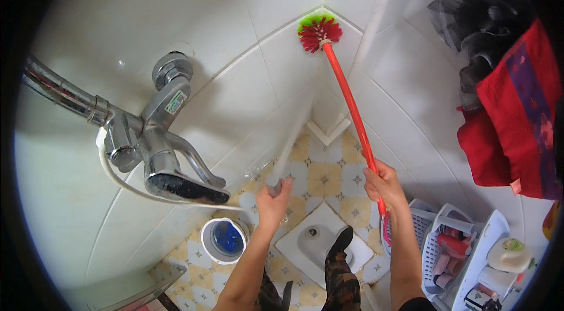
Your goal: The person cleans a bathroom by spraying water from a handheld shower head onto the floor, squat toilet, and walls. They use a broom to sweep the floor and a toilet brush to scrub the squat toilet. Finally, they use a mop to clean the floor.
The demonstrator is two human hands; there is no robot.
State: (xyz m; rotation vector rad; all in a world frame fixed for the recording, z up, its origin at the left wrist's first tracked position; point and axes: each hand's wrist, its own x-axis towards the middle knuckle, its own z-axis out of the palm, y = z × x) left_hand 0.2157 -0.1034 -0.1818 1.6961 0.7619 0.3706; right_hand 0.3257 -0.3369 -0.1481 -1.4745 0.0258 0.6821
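Observation:
My right hand is closed around the orange-red handle of a long cleaning brush. The red and green bristles of its round head touch the white wall tiles by the corner. Lower and to the left, my left hand grips what looks like a shower head, mostly hidden by the fingers. A stream of water runs from it up towards the corner. A white hose leads from the chrome mixer tap towards that hand.
A white squat toilet is set in the patterned floor, with my shoe over it. A white bucket with something blue inside stands left. At right are a plastic shelf rack with bottles, a hanging red towel and dark mesh fabric.

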